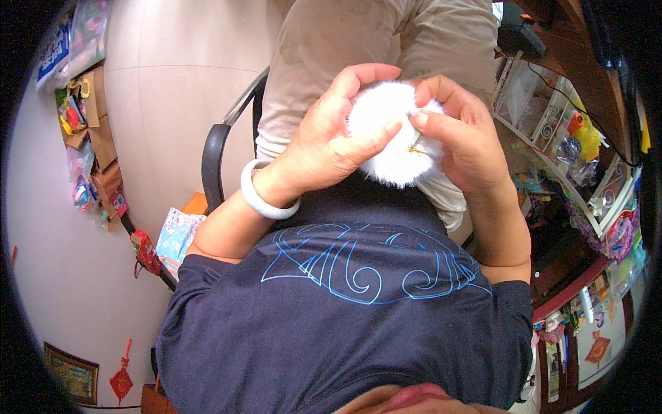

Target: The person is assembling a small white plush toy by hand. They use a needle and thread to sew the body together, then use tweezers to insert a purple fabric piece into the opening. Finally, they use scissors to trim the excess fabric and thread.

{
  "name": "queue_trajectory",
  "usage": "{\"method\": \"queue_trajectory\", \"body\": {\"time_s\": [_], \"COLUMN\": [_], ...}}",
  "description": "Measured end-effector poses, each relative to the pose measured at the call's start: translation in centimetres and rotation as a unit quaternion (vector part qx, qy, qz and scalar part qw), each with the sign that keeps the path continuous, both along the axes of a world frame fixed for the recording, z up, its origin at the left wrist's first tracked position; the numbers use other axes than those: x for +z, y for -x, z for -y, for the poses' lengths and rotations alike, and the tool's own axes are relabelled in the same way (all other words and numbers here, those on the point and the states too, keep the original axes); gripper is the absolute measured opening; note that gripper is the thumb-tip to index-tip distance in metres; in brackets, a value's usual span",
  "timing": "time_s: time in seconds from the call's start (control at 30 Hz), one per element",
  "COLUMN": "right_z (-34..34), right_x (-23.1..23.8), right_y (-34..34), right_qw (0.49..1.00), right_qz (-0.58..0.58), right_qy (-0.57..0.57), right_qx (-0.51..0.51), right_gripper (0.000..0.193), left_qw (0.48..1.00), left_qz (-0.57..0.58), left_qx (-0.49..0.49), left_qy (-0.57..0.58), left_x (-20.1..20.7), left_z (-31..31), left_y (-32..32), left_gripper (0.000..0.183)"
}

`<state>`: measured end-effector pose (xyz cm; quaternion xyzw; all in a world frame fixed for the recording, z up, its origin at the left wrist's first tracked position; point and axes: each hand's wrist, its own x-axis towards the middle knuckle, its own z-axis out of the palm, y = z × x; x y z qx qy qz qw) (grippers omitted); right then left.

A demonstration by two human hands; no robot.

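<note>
Bright, soft light washes the pale floor (186,124) and nearly bleaches the fluffy white ball (394,160). Fisheye distortion bends straight edges near the rim; black swallows the corners.

- The far side of the white fluffy ball (400,146), hidden from above.
- Several fingers of the left hand (336,131) and right hand (472,141), out of sight behind it.
- The gold-coloured bit (415,150) on the ball, too small to make out.
- The chair (213,159), mostly covered by the person's body.
- The plastic bags (79,41), cut off at the upper edge.
</note>
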<state>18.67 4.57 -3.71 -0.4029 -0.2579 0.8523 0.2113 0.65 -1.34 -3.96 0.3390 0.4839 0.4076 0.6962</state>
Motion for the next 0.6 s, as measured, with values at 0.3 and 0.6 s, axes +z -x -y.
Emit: {"method": "queue_trajectory", "body": {"time_s": [0.3,0.6], "right_z": [-0.9,-0.8], "right_x": [0.0,0.3], "right_y": [-0.3,0.2], "right_qw": [0.999,0.999], "right_qz": [-0.039,-0.034], "right_qy": [0.009,-0.023], "right_qx": [0.006,-0.013], "right_gripper": [0.045,0.063], "left_qw": [0.999,0.999], "left_qz": [-0.029,-0.032], "left_qx": [0.025,0.032], "left_qy": [-0.010,-0.005], "left_x": [-0.3,0.3], "left_z": [-0.5,-0.8], "left_y": [0.2,0.2], "left_gripper": [0.063,0.073]}}
